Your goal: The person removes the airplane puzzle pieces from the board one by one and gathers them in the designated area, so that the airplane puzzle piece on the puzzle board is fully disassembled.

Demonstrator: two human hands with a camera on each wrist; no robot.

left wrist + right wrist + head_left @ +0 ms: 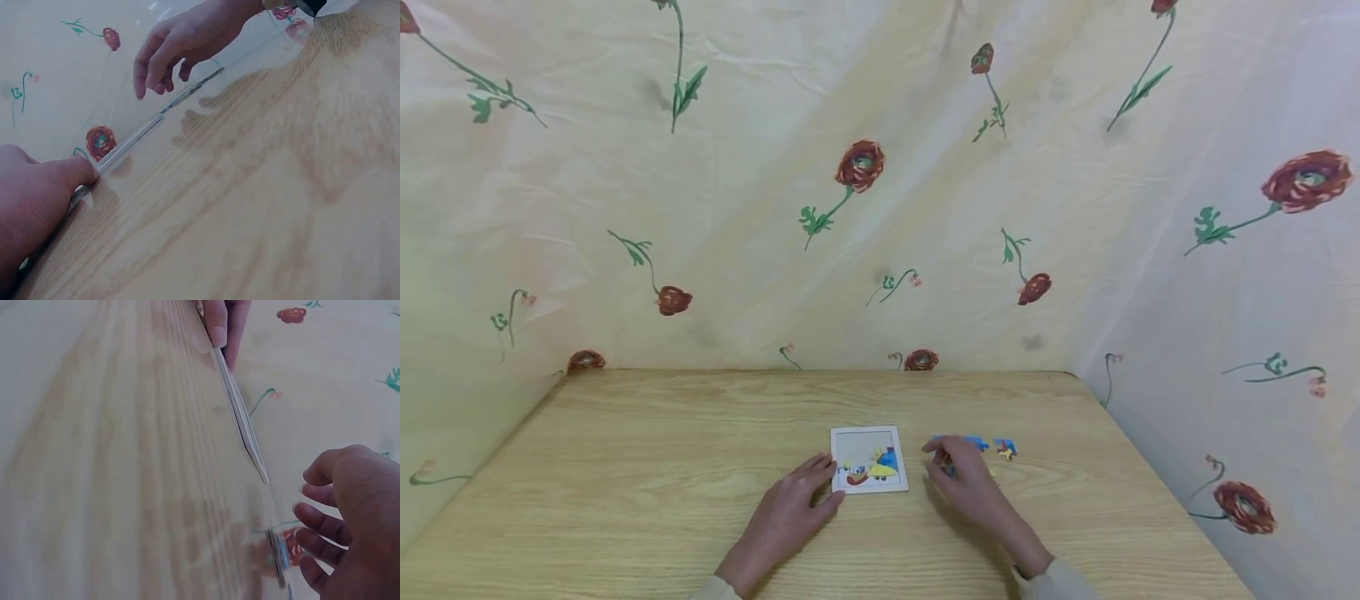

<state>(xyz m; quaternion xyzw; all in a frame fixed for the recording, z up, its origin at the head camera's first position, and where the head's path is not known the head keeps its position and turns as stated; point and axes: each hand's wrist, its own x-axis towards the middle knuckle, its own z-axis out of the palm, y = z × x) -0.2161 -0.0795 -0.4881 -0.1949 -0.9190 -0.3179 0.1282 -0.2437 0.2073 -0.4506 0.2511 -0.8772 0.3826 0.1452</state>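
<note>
In the head view, your left hand (793, 504) lies at the left side of a square, white-rimmed puzzle frame (861, 443), its fingers relaxed against that edge and the thumb spread apart at the near corner. Your right hand (962, 477) hangs over loose jigsaw pieces to the right of the frame, fingers loosely curved, thumb and forefinger apart, pinching nothing that you can see. A blue, red and yellow piece (1004, 449) with knobbed edges lies just beyond it. Fitted pieces (882, 472), glossy yellow, blue and red, fill the frame's lower part; above them its tray is bare and grey. Your table (700, 467) has pale wood grain, and the cloth (737, 167) behind is creased and printed with red flowers.

In the left wrist view, your left thumb meets the frame, seen edge-on as a thin board; your right fingers dangle apart.

In the right wrist view, your right fingers curve loosely beside thin, flat pieces, while your left fingertips touch the frame's far end.
</note>
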